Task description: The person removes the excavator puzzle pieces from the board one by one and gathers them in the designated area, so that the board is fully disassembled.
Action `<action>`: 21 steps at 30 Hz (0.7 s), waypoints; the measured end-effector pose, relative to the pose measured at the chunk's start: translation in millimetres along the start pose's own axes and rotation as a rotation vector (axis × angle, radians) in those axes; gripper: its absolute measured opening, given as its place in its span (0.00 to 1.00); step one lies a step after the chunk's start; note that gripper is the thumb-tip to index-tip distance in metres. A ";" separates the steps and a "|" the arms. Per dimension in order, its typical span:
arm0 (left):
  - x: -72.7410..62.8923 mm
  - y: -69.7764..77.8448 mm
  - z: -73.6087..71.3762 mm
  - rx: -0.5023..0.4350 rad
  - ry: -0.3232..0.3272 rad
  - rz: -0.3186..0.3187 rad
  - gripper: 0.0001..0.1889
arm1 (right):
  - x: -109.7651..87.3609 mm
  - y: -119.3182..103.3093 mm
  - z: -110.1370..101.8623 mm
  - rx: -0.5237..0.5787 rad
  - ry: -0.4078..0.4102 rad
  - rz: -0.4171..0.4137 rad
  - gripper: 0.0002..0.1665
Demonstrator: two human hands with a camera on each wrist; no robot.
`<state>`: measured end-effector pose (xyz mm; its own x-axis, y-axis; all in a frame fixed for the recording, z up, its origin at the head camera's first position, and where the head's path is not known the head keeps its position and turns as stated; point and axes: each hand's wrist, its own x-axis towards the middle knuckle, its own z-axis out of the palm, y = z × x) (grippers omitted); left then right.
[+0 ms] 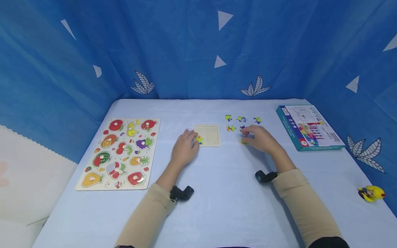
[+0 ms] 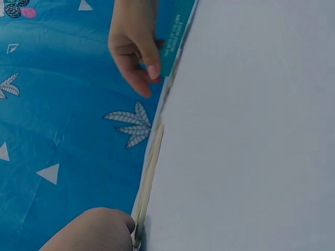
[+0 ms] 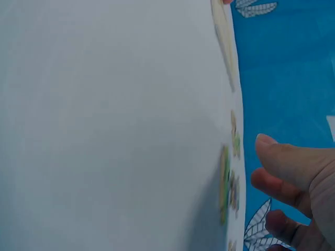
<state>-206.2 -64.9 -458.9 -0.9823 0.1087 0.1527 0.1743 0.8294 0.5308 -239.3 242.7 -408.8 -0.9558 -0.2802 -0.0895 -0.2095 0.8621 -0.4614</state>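
Observation:
A small square wooden puzzle tray lies mid-table with a yellow-green jigsaw piece in its lower left corner. My left hand rests against the tray's left edge, fingers loosely extended and the thumb near that piece. Over the loose jigsaw pieces to the right of the tray hovers my right hand. In the right wrist view its thumb and fingers are spread apart with nothing between them. The hand partly covers a lower piece in the head view.
A fruit peg-puzzle board lies on the left of the table. At the back right is a teal-edged box. A yellow toy duck sits near the right edge. Blue curtain stands behind the table.

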 end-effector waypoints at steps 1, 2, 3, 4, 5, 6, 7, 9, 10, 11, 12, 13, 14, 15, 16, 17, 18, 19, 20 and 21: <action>-0.1 -0.6 -0.2 -0.002 0.002 0.001 0.22 | 2.0 -4.6 0.4 0.008 -0.004 -0.009 0.23; -0.2 -1.1 -0.5 -0.004 0.003 -0.001 0.23 | 4.1 -9.4 1.0 0.015 -0.006 -0.015 0.24; -0.2 -1.5 -0.9 -0.004 0.005 -0.004 0.23 | 6.2 -14.6 1.8 0.022 -0.010 -0.025 0.24; -0.3 -1.8 -1.3 -0.004 0.006 -0.008 0.23 | 8.4 -20.0 3.2 0.027 -0.012 -0.033 0.24; -0.4 -2.2 -1.7 -0.005 0.006 -0.014 0.23 | 10.7 -25.3 5.0 0.030 -0.016 -0.042 0.24; -0.3 -2.5 -2.0 -0.006 0.005 -0.018 0.23 | 12.5 -31.0 7.2 0.037 -0.021 -0.052 0.24; -0.3 -2.6 -2.4 -0.003 0.004 -0.022 0.23 | 14.6 -36.3 9.9 0.043 -0.025 -0.062 0.24; -0.3 -2.7 -2.8 0.005 0.000 -0.032 0.24 | 18.5 -47.1 16.0 0.059 -0.037 -0.080 0.24; -0.3 -2.7 -2.9 0.010 -0.003 -0.037 0.24 | 20.4 -52.4 19.5 0.066 -0.044 -0.091 0.24; -0.4 -2.7 -3.0 0.013 -0.006 -0.042 0.24 | 22.3 -57.4 23.1 0.074 -0.051 -0.101 0.24; -0.3 -2.6 -3.0 0.015 -0.010 -0.046 0.24 | 24.1 -62.4 26.6 0.084 -0.058 -0.110 0.24; -0.2 -2.6 -3.0 0.019 -0.015 -0.050 0.24 | 26.3 -66.6 30.3 0.087 -0.062 -0.121 0.24; 0.1 -2.7 -2.8 0.023 -0.021 -0.054 0.24 | 28.3 -70.6 33.9 0.089 -0.068 -0.135 0.24; 0.4 -2.8 -2.9 0.025 -0.028 -0.055 0.24 | 30.2 -74.1 37.4 0.090 -0.074 -0.151 0.24; 0.7 -2.9 -3.1 0.028 -0.037 -0.057 0.24 | 31.9 -77.6 40.7 0.088 -0.079 -0.167 0.24; 1.0 -3.1 -3.6 0.031 -0.047 -0.055 0.24 | 33.3 -80.8 43.6 0.090 -0.084 -0.179 0.24; 1.3 -3.5 -4.1 0.035 -0.058 -0.052 0.24 | 34.9 -83.8 46.4 0.089 -0.089 -0.190 0.24; 1.5 -4.0 -4.9 0.042 -0.071 -0.047 0.24 | 35.9 -86.7 48.8 0.089 -0.094 -0.201 0.24; 1.6 -4.8 -5.9 0.051 -0.085 -0.040 0.25 | 37.0 -89.6 51.0 0.087 -0.100 -0.210 0.25; 1.5 -5.6 -7.0 0.060 -0.099 -0.034 0.25 | 37.9 -92.2 53.0 0.082 -0.103 -0.215 0.25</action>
<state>-208.2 -73.2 -455.8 -0.9900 0.1315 0.0505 0.1395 0.8643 0.4833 -245.3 130.1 -416.5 -0.8638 -0.4991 -0.0690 -0.3846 0.7416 -0.5496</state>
